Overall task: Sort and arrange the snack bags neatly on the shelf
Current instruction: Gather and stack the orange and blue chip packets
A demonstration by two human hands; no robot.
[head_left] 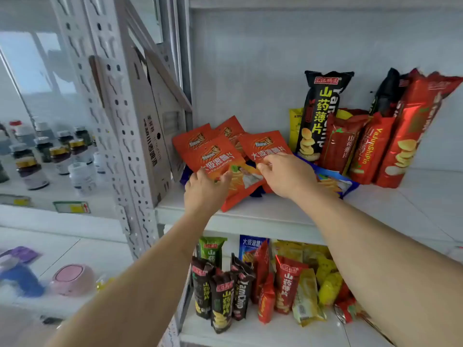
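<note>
Several flat orange chip bags lie overlapping at the left end of the white upper shelf. My left hand grips the lower edge of the front orange bag. My right hand pinches the bottom of another orange bag just to the right. A blue bag lies flat under my right hand, partly hidden. A tall black yam chip bag and several tall red bags stand upright at the right, leaning on the back wall.
The lower shelf holds several mixed bags: black, red, yellow, green and blue. A perforated metal upright and cardboard sheets border the left. Bottles and a pink bowl sit on the neighbouring shelves.
</note>
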